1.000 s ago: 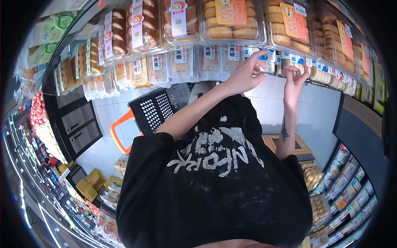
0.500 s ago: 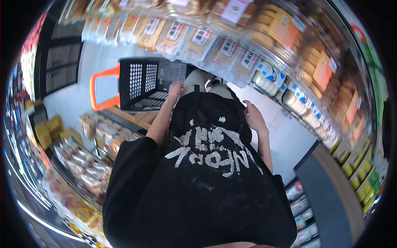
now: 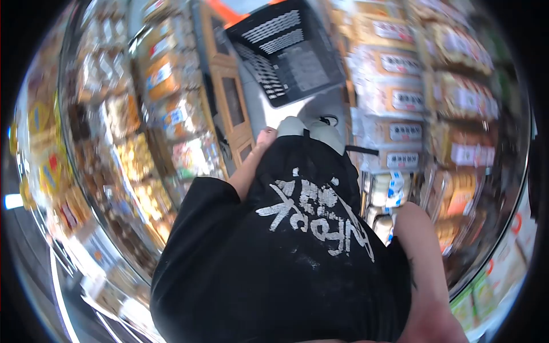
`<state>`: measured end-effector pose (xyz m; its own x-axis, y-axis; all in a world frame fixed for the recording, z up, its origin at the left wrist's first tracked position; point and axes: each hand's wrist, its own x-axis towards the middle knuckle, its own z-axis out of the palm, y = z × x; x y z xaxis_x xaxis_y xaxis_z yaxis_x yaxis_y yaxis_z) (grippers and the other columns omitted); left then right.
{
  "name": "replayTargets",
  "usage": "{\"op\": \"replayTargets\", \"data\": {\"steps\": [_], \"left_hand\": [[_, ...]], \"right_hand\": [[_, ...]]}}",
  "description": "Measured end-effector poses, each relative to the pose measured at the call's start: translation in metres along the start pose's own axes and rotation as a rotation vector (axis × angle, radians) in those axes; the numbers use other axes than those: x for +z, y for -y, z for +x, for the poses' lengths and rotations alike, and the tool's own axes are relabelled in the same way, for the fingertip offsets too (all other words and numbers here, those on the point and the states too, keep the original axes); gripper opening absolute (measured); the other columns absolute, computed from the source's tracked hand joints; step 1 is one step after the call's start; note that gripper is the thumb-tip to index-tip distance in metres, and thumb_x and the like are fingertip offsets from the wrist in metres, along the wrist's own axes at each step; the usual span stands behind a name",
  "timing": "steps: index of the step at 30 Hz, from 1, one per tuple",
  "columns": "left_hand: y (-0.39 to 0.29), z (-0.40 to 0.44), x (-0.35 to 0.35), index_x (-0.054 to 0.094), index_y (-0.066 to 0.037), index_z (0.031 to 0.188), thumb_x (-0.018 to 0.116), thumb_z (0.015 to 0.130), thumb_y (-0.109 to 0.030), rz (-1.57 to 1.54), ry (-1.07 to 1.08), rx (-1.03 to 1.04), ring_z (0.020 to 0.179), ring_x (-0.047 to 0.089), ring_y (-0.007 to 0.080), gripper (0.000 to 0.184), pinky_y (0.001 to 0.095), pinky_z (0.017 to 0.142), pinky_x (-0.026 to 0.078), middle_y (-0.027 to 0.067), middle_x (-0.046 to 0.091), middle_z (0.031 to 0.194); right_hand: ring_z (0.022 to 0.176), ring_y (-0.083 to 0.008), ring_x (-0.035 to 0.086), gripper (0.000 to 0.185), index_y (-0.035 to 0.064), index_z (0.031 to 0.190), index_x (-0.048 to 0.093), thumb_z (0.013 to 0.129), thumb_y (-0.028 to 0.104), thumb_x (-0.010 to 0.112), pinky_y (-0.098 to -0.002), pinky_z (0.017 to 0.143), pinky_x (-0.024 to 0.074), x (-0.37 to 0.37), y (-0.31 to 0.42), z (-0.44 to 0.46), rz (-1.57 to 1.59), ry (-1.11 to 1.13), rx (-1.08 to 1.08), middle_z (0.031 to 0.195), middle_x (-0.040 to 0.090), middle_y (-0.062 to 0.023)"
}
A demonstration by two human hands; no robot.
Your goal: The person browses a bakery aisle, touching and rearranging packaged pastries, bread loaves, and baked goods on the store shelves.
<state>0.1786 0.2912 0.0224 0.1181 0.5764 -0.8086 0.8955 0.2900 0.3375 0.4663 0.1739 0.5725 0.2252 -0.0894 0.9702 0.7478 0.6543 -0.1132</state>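
My left hand [image 3: 266, 136] hangs beside my left thigh, loosely bent and small in the head view, with no object seen in it. Ahead of it, apart from the fingers, is a black shopping basket [image 3: 311, 66] with perforated walls and an orange handle [image 3: 226, 12]. Its visible inside holds nothing. My right arm [image 3: 420, 228] is bent, the elbow toward the right-hand shelf and the forearm running to the bottom edge, where my right hand is out of sight. Packaged baked goods [image 3: 400, 98] with white labels lie near that elbow.
Left of me, a display holds several bagged breads [image 3: 171, 117] above wooden panels [image 3: 231, 94]. On the right, clear boxes of round pastries [image 3: 457, 191] sit on the shelf. The aisle runs ahead between both displays, with the basket in it.
The view has turned, so the basket now stands straight ahead and shelves flank both sides. My right arm has bent upward, its hand leaving view; my left hand stays by my thigh.
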Motion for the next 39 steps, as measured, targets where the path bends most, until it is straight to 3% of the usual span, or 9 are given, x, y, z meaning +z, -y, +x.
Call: {"op": "replayTargets", "data": {"steps": [2, 4, 5, 8, 19, 22, 23, 25, 39], "left_hand": [[0.022, -0.025, 0.002, 0.058, -0.006, 0.100, 0.048, 0.075, -0.029, -0.080, -0.145, -0.052, 0.086, 0.060, 0.0317, 0.036, 0.0340, 0.076, 0.047, 0.0190, 0.060, 0.096], [0.043, -0.048, -0.001, 0.057, -0.004, 0.100, 0.046, 0.078, -0.025, -0.522, -0.106, -0.212, 0.077, 0.060, 0.0248, 0.032, 0.0308, 0.070, 0.048, 0.0149, 0.061, 0.090], [0.052, -0.060, -0.002, 0.057, -0.003, 0.100, 0.045, 0.080, -0.022, -0.741, -0.085, -0.279, 0.073, 0.060, 0.0214, 0.030, 0.0292, 0.066, 0.049, 0.0129, 0.061, 0.087], [0.078, -0.096, -0.005, 0.056, -0.001, 0.099, 0.042, 0.083, -0.018, -0.828, -0.156, -0.339, 0.066, 0.056, 0.0131, 0.027, 0.0245, 0.061, 0.047, 0.0083, 0.059, 0.081], [0.166, -0.138, 0.003, 0.051, -0.002, 0.092, 0.050, 0.081, -0.018, -1.180, -0.251, -0.394, 0.057, 0.052, 0.0122, 0.019, 0.0249, 0.052, 0.045, 0.0069, 0.056, 0.075], [0.180, -0.133, -0.003, 0.051, -0.003, 0.092, 0.049, 0.081, -0.018, -1.242, -0.279, -0.369, 0.057, 0.053, 0.0125, 0.019, 0.0250, 0.053, 0.046, 0.0074, 0.056, 0.077], [0.183, -0.133, -0.007, 0.053, -0.006, 0.099, 0.048, 0.082, -0.021, -1.191, -0.238, -0.369, 0.070, 0.055, 0.0138, 0.023, 0.0276, 0.064, 0.048, 0.0062, 0.056, 0.086], [0.190, -0.129, -0.010, 0.052, -0.005, 0.094, 0.047, 0.082, -0.019, -1.223, -0.263, -0.337, 0.063, 0.054, 0.0131, 0.019, 0.0254, 0.058, 0.047, 0.0072, 0.057, 0.083], [0.259, -0.124, 0.032, 0.054, -0.004, 0.089, 0.048, 0.079, -0.016, -1.257, -0.273, -0.385, 0.060, 0.057, 0.0159, 0.017, 0.0283, 0.051, 0.047, 0.0082, 0.058, 0.078]], "right_hand": [[0.076, -0.0179, 0.045, 0.011, 0.0038, 0.075, 0.045, 0.078, 0.013, 0.050, -0.0299, 0.072, 0.0360, 0.014, -0.009, 0.001, 0.135, 0.059, -0.009, 0.073, 0.045, -0.0062], [0.092, -0.0173, 0.051, 0.021, 0.0062, 0.090, 0.054, 0.081, 0.025, 0.057, -0.0336, 0.081, 0.0406, 0.024, -0.020, -0.006, 0.142, 0.216, 0.017, 0.092, 0.054, -0.0085], [0.089, -0.0166, 0.052, 0.020, 0.0061, 0.089, 0.054, 0.080, 0.024, 0.057, -0.0321, 0.079, 0.0412, 0.037, -0.023, -0.011, 0.188, 0.195, 0.042, 0.090, 0.055, -0.0070], [0.080, -0.0144, 0.053, 0.019, 0.0061, 0.084, 0.052, 0.080, 0.024, 0.058, -0.0278, 0.072, 0.0425, 0.076, -0.022, -0.025, 0.308, 0.175, 0.105, 0.083, 0.055, -0.0030], [0.055, -0.0092, 0.045, 0.019, 0.0115, 0.069, 0.049, 0.080, 0.025, 0.057, -0.0205, 0.051, 0.0353, 0.171, 0.058, -0.032, 0.386, 0.217, -0.005, 0.061, 0.047, 0.0038], [0.058, -0.0089, 0.036, 0.023, 0.0082, 0.064, 0.039, 0.083, 0.021, 0.041, -0.0203, 0.054, 0.0310, 0.190, 0.088, -0.035, 0.589, 0.207, 0.043, 0.056, 0.032, 0.0018], [0.056, -0.0085, 0.038, 0.022, 0.0094, 0.066, 0.043, 0.083, 0.023, 0.046, -0.0200, 0.052, 0.0319, 0.192, 0.096, -0.034, 0.547, 0.191, -0.009, 0.057, 0.036, 0.0029], [0.052, -0.0077, 0.042, 0.020, 0.0118, 0.069, 0.049, 0.082, 0.027, 0.054, -0.0192, 0.049, 0.0337, 0.193, 0.111, -0.030, 0.458, 0.159, -0.114, 0.060, 0.045, 0.0051], [0.048, -0.0061, 0.040, 0.023, 0.0134, 0.062, 0.044, 0.082, 0.024, 0.051, -0.0166, 0.041, 0.0292, 0.223, 0.200, -0.035, 0.707, 0.244, -0.162, 0.057, 0.042, 0.0052]]}}
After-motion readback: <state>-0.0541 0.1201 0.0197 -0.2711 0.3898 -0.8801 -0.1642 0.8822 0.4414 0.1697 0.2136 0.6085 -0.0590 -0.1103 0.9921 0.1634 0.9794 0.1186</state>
